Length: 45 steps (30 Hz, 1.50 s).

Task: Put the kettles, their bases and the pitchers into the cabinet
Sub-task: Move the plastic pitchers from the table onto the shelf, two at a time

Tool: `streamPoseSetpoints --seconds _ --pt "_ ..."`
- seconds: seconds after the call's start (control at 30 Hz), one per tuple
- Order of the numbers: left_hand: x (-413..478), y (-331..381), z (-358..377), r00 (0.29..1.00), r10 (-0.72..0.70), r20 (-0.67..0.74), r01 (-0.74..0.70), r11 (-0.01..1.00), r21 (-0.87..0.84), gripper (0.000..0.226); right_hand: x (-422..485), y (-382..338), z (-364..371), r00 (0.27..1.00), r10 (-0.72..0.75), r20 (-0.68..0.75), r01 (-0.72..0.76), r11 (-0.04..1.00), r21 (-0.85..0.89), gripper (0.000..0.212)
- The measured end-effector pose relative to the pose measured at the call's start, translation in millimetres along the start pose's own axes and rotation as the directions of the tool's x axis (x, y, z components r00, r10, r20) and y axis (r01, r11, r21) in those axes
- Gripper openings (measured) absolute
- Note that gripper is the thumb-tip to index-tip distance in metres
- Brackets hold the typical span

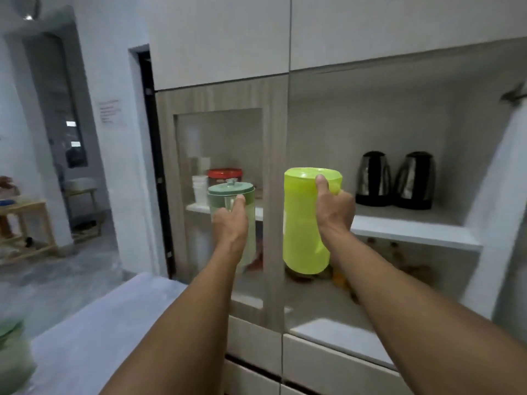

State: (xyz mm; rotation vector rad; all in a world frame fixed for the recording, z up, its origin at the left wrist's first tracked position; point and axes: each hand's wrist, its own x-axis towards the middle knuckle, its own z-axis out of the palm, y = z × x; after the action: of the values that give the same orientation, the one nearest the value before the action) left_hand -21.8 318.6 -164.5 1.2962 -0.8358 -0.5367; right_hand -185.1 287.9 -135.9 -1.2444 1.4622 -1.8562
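My right hand (pixel 335 213) grips the handle of a bright yellow-green pitcher (pixel 302 223), held upright in front of the open cabinet shelf (pixel 413 230). My left hand (pixel 231 223) holds a pale green pitcher with a lid (pixel 231 191) by its handle, in front of the glass cabinet door (pixel 219 155). Two black and steel kettles (pixel 374 179) (pixel 415 181) stand side by side on their bases at the back of the shelf, to the right of the yellow-green pitcher.
Behind the glass door are a red-lidded jar (pixel 225 173) and white containers (pixel 200 189). Blurred items lie on the lower shelf (pixel 399 269). A grey table (pixel 114 323) is at lower left with a green object (pixel 11 360) at its edge. A doorway opens at left.
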Motion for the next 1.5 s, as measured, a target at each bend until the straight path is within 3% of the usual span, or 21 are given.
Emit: streamPoseSetpoints --seconds 0.07,0.2,0.43,0.6,0.9,1.03,1.17,1.5 --pt "6.2 -0.1 68.3 0.998 0.001 0.064 0.001 0.999 -0.034 0.065 51.8 9.8 -30.0 0.997 -0.042 -0.059 0.042 0.999 0.011 0.054" --pt "13.9 -5.2 191.9 0.982 -0.013 0.190 0.025 0.998 -0.057 0.067 141.8 32.5 -74.3 0.982 -0.099 -0.162 0.093 0.995 -0.045 0.054" --pt "41.9 -15.3 339.0 0.968 -0.031 0.250 0.055 0.994 -0.090 0.038 264.1 76.1 -95.3 0.965 -0.089 -0.245 0.074 0.995 -0.072 0.060" --pt "114.0 -39.4 378.5 0.979 -0.081 0.186 0.086 0.996 -0.015 0.054 322.5 102.9 -41.3 0.974 -0.075 -0.216 0.061 0.996 -0.070 0.047" --pt "304.1 -104.8 426.7 0.993 -0.096 0.073 0.076 0.967 0.243 0.074 433.2 164.2 123.7 0.994 -0.073 -0.080 0.061 0.988 -0.142 0.054" --pt "361.1 -123.7 455.7 0.993 0.026 0.112 -0.064 0.937 0.344 0.050 484.8 194.2 184.0 0.995 -0.089 -0.036 0.078 0.967 -0.242 0.061" --pt "400.3 -138.2 492.3 0.997 -0.038 0.072 0.018 0.964 0.266 0.056 529.8 211.9 222.7 0.997 -0.016 -0.077 0.001 0.981 -0.193 0.067" --pt "458.5 -158.1 544.9 0.990 -0.074 0.122 0.052 0.983 0.174 0.060 591.8 235.6 250.1 0.993 0.054 -0.101 -0.068 0.988 -0.139 0.069"
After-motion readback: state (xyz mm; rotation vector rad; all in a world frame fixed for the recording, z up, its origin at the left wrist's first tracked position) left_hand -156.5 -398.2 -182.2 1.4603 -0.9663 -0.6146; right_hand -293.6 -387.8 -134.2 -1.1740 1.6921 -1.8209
